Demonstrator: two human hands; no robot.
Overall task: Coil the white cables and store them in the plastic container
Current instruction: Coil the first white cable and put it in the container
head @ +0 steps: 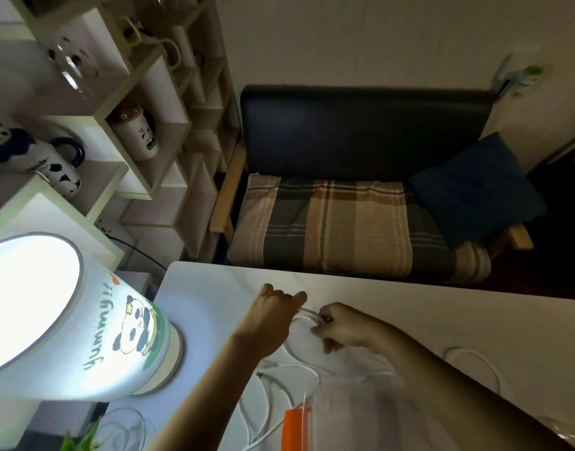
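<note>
White cable (307, 312) stretched between your two hands over the pale counter (475, 320).
Your left hand (273, 312) is closed, pinching one end of the cable; your right hand (336, 323) is curled around it just to the right, with a loop hanging below the fingers. More white cables (266, 395) lie loose on the counter near you, connector ends pointing left, and one separate loop (475, 362) sits well to the right. Clear plastic container (361, 415) with an orange clasp (296, 429) stands at the near edge, under your right forearm; can't tell what's inside. Lit panda lamp (84, 323) sits at the left edge of the counter, dark sofa (361, 190) on the far side.
</note>
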